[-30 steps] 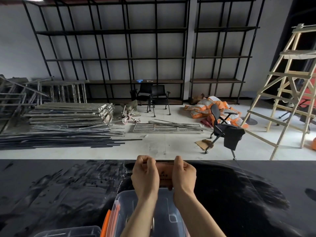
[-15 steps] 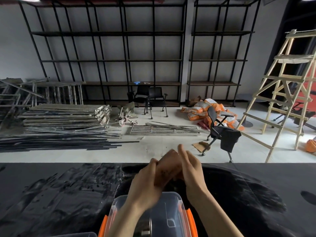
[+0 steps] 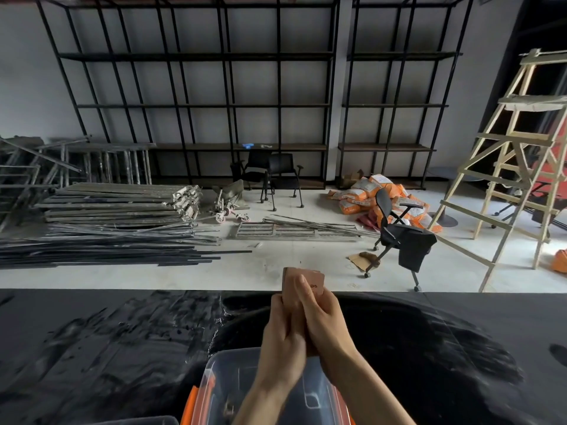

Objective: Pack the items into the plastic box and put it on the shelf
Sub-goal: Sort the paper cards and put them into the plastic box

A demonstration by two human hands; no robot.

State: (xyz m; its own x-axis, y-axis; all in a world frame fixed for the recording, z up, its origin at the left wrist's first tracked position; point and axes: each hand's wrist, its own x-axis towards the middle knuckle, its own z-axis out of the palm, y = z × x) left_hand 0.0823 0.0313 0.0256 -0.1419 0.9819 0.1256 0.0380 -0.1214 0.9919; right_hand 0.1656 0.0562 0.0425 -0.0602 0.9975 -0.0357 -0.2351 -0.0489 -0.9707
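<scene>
Head view, catalogued from near to far.

Plastic box: clear-walled with orange latches, set on the table at the bottom edge of the frame, directly beneath the forearms. It appears to be open at the top, though this cannot be told for certain; its contents are largely hidden by the arms and cannot be listed. A second clear container edge is seen at the lower left, beside it.

Left hand and right hand: pressed together, palms inward, fingers closed around a small brown packet. The packet is held upright between both hands, above the far rim of the box and not yet inside it. Faint print is seen on its face; it is too small to be read.

Table: covered in black, glossy sheeting, wrinkled and streaked. No other loose items are seen on the visible part of it.

Floor beyond: stacked metal frames and rods, a black office chair, orange-and-white sacks, a wooden ladder.

Shelf: black metal racking along the far wall, well apart from the table, nearly bare.

Progress, as judged: packing is under way and this packet remains to be lowered in. Closing the box and carrying it across to the shelf are not yet done.
</scene>
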